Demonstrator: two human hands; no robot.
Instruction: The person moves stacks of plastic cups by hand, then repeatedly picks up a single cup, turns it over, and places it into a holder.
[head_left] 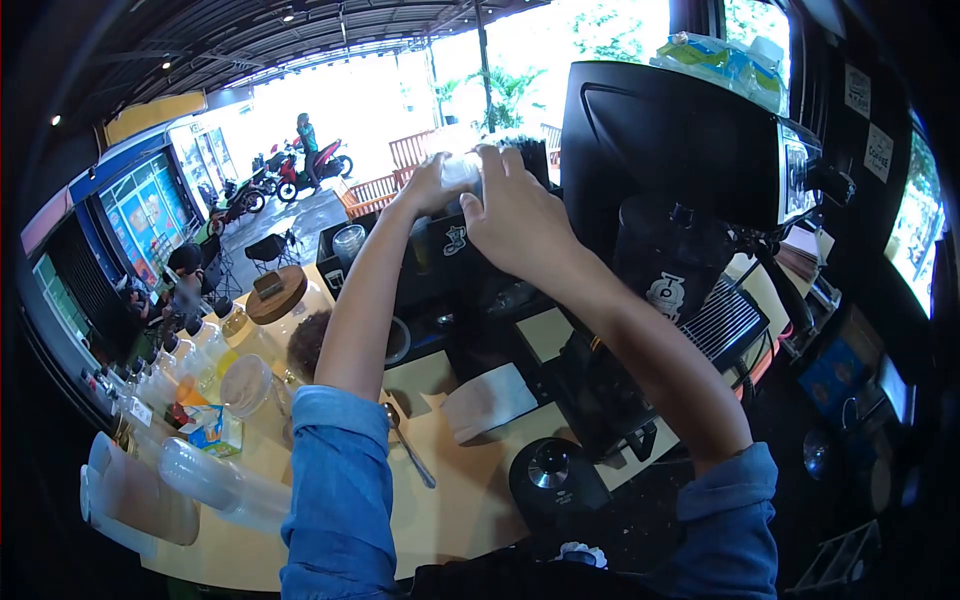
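Both my arms reach forward over the counter, in blue rolled-up sleeves. My left hand (428, 188) is closed round the left side of a clear, whitish container (460, 173). From the right, my right hand (517, 212) curls its fingers over the same container, its thumb pointing down beside it. Glare from the bright background hides the container's exact kind. Below the hands stands a black box-like stand (425, 245) with a white logo. A clear glass (349, 240) sits on its left part.
A large black machine (670, 140) rises at the right, beside a drip grate (725, 318). On the wooden counter lie a spoon (410, 445), a folded white cloth (490, 402) and a black tamping stand (558, 480). Jars, several bottles and a wooden-lidded container (277, 295) crowd the left.
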